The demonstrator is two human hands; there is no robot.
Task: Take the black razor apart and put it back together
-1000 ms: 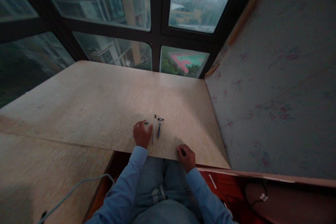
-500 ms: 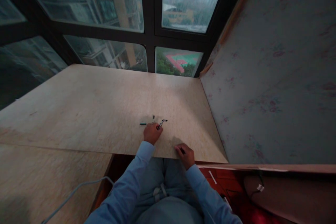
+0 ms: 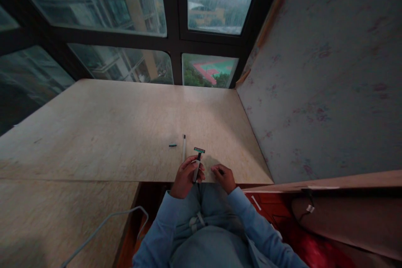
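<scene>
My left hand (image 3: 186,176) is closed round the handle of a razor (image 3: 197,161), holding it up over the near edge of the beige table (image 3: 125,134) with its green-strip head pointing away. My right hand (image 3: 223,177) rests on the table edge just right of it, fingers curled on a small dark thing I cannot make out. A slim white stick (image 3: 184,147) lies on the table just beyond my left hand. A small dark green piece (image 3: 172,145) lies a little to its left.
A patterned grey wall (image 3: 314,83) closes the table's right side. Dark-framed windows (image 3: 176,42) run along the far edge. A pale cable (image 3: 103,226) hangs at lower left. My lap in blue clothing fills the bottom centre, with red flooring (image 3: 276,217) to its right.
My left hand moved right from the small green piece, took hold of the razor and lifted it off the table toward me. My right hand stayed at the table edge.
</scene>
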